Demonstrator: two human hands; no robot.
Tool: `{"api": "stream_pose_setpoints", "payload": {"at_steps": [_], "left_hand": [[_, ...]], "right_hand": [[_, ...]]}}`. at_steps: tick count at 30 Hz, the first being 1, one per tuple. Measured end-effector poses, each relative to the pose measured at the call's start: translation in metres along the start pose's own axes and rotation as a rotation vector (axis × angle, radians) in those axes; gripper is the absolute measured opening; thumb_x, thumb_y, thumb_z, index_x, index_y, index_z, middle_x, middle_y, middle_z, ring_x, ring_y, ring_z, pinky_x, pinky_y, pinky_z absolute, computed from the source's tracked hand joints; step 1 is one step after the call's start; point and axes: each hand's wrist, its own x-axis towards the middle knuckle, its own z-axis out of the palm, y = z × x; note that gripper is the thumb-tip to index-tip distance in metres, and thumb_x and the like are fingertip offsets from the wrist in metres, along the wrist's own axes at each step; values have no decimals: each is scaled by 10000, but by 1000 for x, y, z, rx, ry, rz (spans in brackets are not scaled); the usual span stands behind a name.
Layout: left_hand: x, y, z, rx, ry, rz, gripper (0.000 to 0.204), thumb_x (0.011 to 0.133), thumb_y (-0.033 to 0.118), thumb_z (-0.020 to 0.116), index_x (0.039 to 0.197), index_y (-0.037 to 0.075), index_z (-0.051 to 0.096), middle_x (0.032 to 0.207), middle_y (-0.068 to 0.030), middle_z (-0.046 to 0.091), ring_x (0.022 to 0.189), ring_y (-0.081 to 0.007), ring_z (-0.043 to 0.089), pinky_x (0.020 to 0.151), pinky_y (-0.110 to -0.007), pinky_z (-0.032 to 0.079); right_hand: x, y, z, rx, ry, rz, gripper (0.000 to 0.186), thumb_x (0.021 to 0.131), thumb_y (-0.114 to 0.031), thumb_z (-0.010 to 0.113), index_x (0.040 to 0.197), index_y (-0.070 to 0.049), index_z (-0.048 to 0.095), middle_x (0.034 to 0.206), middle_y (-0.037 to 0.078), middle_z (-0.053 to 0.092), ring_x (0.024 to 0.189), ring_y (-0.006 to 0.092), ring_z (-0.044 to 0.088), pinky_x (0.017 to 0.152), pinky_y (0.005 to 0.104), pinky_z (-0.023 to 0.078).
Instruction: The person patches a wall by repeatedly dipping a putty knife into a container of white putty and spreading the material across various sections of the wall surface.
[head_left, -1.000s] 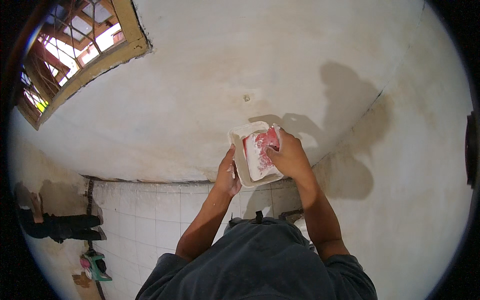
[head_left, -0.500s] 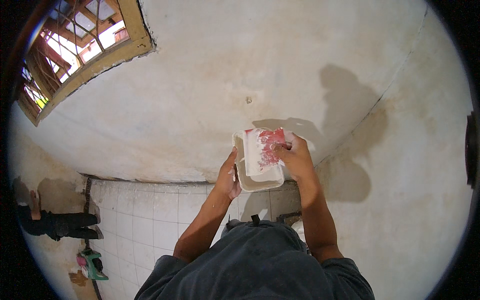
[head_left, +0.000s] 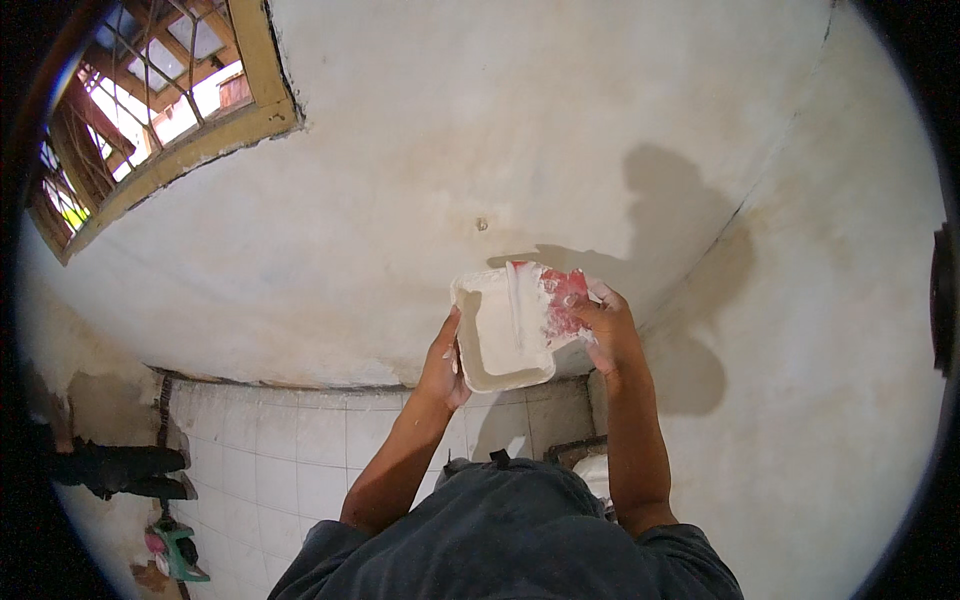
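My left hand (head_left: 441, 362) grips the left side of a white rectangular tub (head_left: 470, 378), with the thumb up along its wall. Pale filler paste (head_left: 494, 322) coats the inside of the tub. A red plastic scraper (head_left: 563, 296), smeared with white paste, is pinched in my right hand (head_left: 612, 328). Its paste-covered edge lies over the tub's right rim. White smears mark the fingers of both hands.
A pale plastered wall (head_left: 390, 220) stands before me, with a small hole (head_left: 481, 224) in it. A barred window (head_left: 160, 90) is at upper left. Another person (head_left: 115, 470) stands at far left, near a green stool (head_left: 178, 552). White tiles (head_left: 300, 430) cover the floor.
The scraper has shifted right, from over the middle of the tub to its right rim, uncovering more paste. The tub has moved slightly left and down in view.
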Motion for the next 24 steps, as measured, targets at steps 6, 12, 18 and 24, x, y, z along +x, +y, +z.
{"api": "stream_pose_setpoints", "payload": {"at_steps": [6, 12, 18, 24], "left_hand": [[-39, 4, 17, 121, -86, 63, 586, 987, 453, 437, 1425, 65, 392, 1404, -115, 484, 1282, -264, 477, 1063, -433, 407], [-91, 10, -14, 100, -31, -38, 544, 1009, 437, 365, 1398, 61, 413, 1361, -128, 509, 1238, -295, 510, 1039, -441, 427], [-99, 21, 15, 137, -59, 10, 560, 998, 462, 364, 1396, 71, 407, 1318, -142, 530, 1206, -306, 532, 1011, -458, 454], [-111, 32, 38, 86, 85, -66, 538, 1029, 398, 296, 1426, 43, 370, 1391, -132, 491, 1267, -291, 493, 1082, -462, 398]], "right_hand": [[-24, -111, 25, 128, -47, -164, 423, 832, -61, 615, 1222, 81, 531, 1096, 132, 643, 964, 206, 642, 876, 346, 508], [-43, -242, 62, 95, 284, -481, 179, 818, -39, 601, 984, 16, 636, 918, 66, 643, 824, 163, 611, 711, 291, 492], [-3, -404, 66, -824, 784, -1259, 202, 809, -83, 592, 993, -24, 650, 888, 114, 641, 753, 227, 623, 710, 393, 499], [69, -410, 72, -1814, 878, -1164, 331, 820, -85, 556, 1139, -44, 635, 1015, 171, 632, 867, 338, 632, 722, 432, 542]]}}
